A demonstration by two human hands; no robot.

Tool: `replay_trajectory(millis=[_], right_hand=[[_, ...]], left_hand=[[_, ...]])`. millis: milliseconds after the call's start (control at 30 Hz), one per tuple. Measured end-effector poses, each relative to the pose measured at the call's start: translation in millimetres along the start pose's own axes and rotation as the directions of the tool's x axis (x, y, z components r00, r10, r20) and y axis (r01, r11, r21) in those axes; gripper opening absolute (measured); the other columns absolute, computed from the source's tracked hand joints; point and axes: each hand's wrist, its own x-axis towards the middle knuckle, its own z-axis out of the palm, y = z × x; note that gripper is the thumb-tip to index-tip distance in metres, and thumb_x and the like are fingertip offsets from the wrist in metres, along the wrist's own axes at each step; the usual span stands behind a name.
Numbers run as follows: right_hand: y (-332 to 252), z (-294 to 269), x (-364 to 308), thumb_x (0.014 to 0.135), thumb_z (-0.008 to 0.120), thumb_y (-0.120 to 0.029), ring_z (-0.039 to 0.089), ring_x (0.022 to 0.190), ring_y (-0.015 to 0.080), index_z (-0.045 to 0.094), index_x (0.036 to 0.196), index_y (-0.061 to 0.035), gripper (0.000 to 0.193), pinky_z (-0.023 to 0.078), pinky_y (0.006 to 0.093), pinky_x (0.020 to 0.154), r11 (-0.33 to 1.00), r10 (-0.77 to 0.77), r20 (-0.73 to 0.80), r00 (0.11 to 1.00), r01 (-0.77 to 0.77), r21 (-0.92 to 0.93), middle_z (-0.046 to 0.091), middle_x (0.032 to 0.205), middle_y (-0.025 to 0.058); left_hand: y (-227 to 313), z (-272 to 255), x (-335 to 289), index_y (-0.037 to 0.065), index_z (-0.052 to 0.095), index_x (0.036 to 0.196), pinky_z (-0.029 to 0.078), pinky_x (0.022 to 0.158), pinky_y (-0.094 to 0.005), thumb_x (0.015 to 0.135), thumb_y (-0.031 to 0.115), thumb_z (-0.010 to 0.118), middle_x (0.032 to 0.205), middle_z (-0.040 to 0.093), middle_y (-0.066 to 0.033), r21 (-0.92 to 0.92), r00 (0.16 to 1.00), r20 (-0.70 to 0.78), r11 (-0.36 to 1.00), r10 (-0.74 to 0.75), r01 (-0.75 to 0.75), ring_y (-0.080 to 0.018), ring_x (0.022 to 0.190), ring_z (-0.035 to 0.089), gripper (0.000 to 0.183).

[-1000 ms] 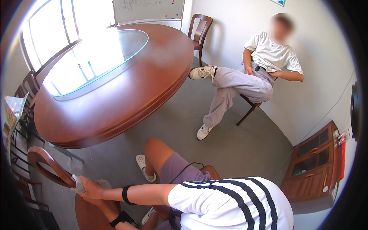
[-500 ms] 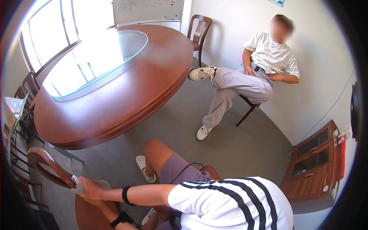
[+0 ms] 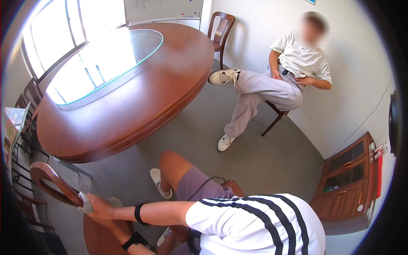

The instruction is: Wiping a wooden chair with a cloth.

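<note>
My right hand (image 3: 101, 206) is closed on a grey cloth (image 3: 87, 204), which is pressed around the side of a wooden chair back (image 3: 52, 182). That chair has a reddish-brown frame with an open loop at the top. Its round-edged seat (image 3: 95, 238) shows below my arms. Just beneath the right hand is my left hand (image 3: 104, 222), close against the chair. Its fingers are mostly hidden by the right hand, so its grip does not show. Both forearms reach in from the right with black straps on them.
A large round wooden table (image 3: 170, 89) with a glass turntable (image 3: 144, 42) stands ahead. Someone in a white shirt (image 3: 304, 59) sits cross-legged by the wall. A wooden cabinet (image 3: 346, 182) is at the right, another chair (image 3: 221, 32) at the back, and several chairs (image 3: 32, 91) line the left.
The view has tilted slightly, so the table and the seated person appear a little higher. My right hand and the cloth have shifted only slightly on the chair back.
</note>
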Motion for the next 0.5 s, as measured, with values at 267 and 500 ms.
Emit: replay_trajectory(millis=[267, 500], right_hand=[[-14.8, -3.8, -1.5, 0.072, 0.069, -0.012, 0.053, 0.104, 0.0423, 0.050, 0.116, 0.0000, 0.049, 0.044, 0.0445, 0.089, 0.998, -0.055, 0.006, 0.998, 0.055, 0.020, 0.055, 0.108, 0.0215], [-13.8, -26.6, 0.1, 0.072, 0.069, -0.013, 0.053, 0.104, 0.0420, 0.049, 0.117, 0.0001, 0.050, 0.044, 0.0445, 0.089, 0.994, -0.109, -0.002, 0.994, 0.109, -0.009, 0.055, 0.108, 0.0216]], left_hand=[[-16.6, -59.8, 36.1, -0.005, 0.055, 0.117, 0.037, 0.094, -0.0368, 0.085, 0.006, 0.060, 0.112, 0.050, -0.0141, -0.544, 0.972, 0.202, 0.812, -0.118, 0.212, -0.0264, 0.109, 0.047, 0.034], [-7.1, -3.4, 4.2, 0.000, 0.053, 0.115, 0.036, 0.091, -0.0325, 0.083, 0.012, 0.061, 0.104, 0.042, -0.0110, -0.804, 0.824, 0.549, -0.360, -0.142, 0.473, -0.0246, 0.108, 0.044, 0.035]])
